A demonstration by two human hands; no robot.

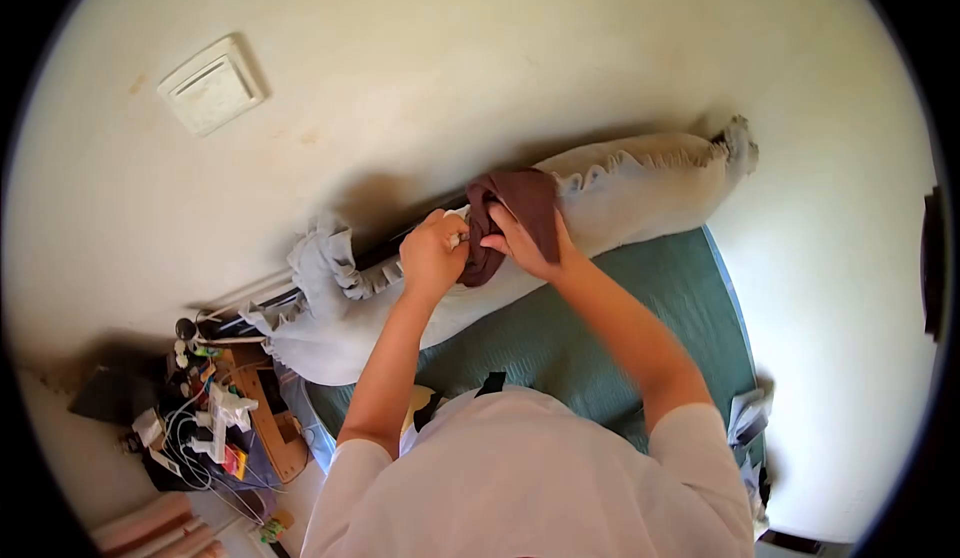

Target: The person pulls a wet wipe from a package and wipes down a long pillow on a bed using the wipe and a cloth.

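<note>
"Pale shirt cloth [520, 478] was seen nearest the camera, filling the bottom of the view. What was being handled beyond it?"

"Between the two hands, a dark brown cloth [528, 195] was bunched, in front of a long grey ruffled cover [650, 193] that was set along the wall [400, 68]. Whether the two fabrics were touching could not be told."

"Was anything gripped by the left hand [432, 256]?"

"Its fingers were curled inward, just beside the brown folds. A small pale scrap [456, 240] was shown at the fingertips, but whether it was being pinched could not be made out."

"And by the right hand [530, 248]?"

"Thumb and forefinger were parted, with brown folds lying against them. Its other fingers were partly covered, so their hold could not be told either."

"What else was shown?"

"Below the cover, a green surface [670, 278] was spread. At the lower left, white cables [212, 443] were tangled among small items, and higher up a pale switch plate [212, 88] was fixed."
</note>
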